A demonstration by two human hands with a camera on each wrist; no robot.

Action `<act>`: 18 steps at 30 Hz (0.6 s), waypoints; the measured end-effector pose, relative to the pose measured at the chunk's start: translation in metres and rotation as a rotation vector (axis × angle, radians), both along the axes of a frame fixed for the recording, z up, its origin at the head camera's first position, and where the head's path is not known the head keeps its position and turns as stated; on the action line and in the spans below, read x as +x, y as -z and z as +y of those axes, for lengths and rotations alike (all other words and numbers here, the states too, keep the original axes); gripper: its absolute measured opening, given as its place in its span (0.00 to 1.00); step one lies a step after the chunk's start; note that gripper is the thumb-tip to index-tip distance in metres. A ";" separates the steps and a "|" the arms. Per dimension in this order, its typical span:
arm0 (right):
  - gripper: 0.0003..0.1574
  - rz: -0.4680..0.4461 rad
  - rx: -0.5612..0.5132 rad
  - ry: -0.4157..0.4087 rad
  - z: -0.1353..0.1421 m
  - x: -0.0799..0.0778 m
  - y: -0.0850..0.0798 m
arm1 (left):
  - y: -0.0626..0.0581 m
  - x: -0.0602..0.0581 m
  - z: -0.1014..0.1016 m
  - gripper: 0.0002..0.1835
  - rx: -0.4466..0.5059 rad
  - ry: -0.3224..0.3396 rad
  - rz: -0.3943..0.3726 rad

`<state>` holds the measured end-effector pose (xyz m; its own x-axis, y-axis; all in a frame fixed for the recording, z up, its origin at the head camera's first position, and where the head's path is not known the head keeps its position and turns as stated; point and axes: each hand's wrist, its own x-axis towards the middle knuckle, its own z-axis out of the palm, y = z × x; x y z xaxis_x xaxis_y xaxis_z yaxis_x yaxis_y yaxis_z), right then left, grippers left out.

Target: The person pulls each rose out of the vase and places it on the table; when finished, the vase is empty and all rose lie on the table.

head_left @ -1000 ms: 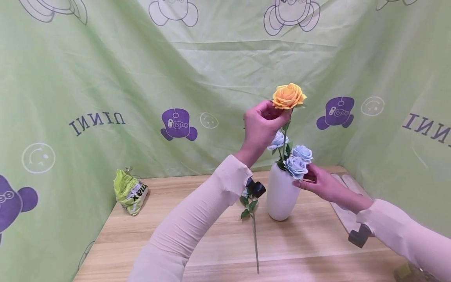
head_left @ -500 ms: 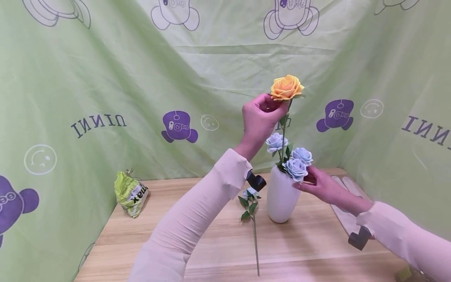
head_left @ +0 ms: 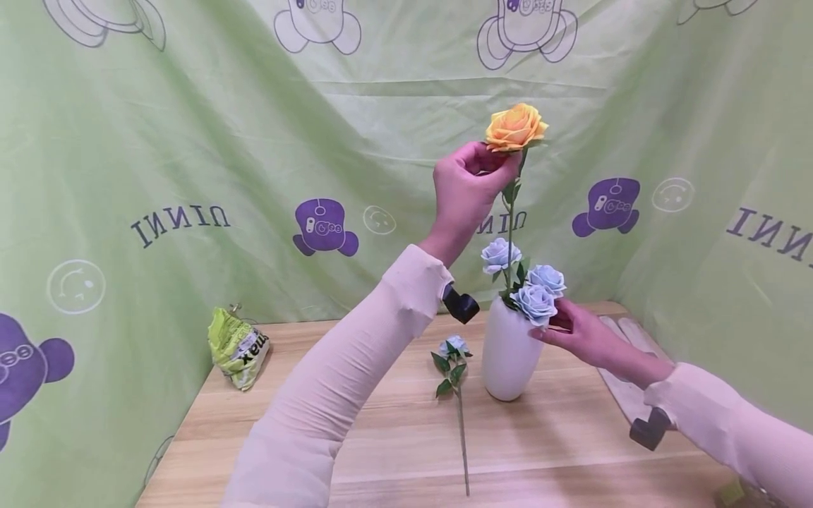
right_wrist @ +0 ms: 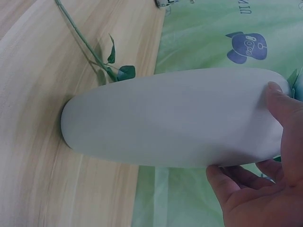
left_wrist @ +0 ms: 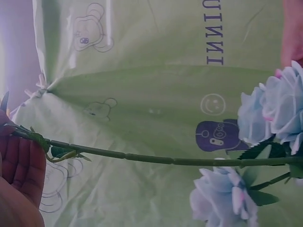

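My left hand [head_left: 466, 190] pinches an orange rose [head_left: 516, 128] just under its bloom. Its long green stem [left_wrist: 151, 158] runs down into the mouth of a white vase [head_left: 508, 360]. Several pale blue roses [head_left: 536, 303] fill the vase mouth around that stem. Near the top of the vase, my right hand [right_wrist: 265, 198] grips its side, thumb on one face and fingers on the other. The vase stands upright on the table. Another pale blue rose [head_left: 454, 346] lies to its left, stem pointing toward me.
A crumpled yellow-green bag [head_left: 238, 349] sits at the back left of the wooden table [head_left: 381, 437]. Flat whitish pieces [head_left: 625, 388] lie along the right edge, behind my right forearm. A green printed cloth [head_left: 406, 141] hangs around the table.
My left hand has risen with the orange rose, so more stem shows above the vase. My right hand stays on the vase. The lying blue rose's bloom has come into full view.
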<state>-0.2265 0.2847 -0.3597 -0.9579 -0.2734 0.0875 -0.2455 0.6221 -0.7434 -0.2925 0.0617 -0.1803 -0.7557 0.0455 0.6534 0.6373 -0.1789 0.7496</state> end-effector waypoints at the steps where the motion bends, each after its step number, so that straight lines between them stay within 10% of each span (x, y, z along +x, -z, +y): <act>1: 0.46 -0.004 0.000 0.002 0.000 0.000 0.000 | -0.003 0.001 0.000 0.08 0.001 0.001 0.004; 18: 0.44 0.034 0.000 -0.016 -0.001 -0.002 0.001 | -0.035 0.019 -0.007 0.09 0.032 0.000 -0.050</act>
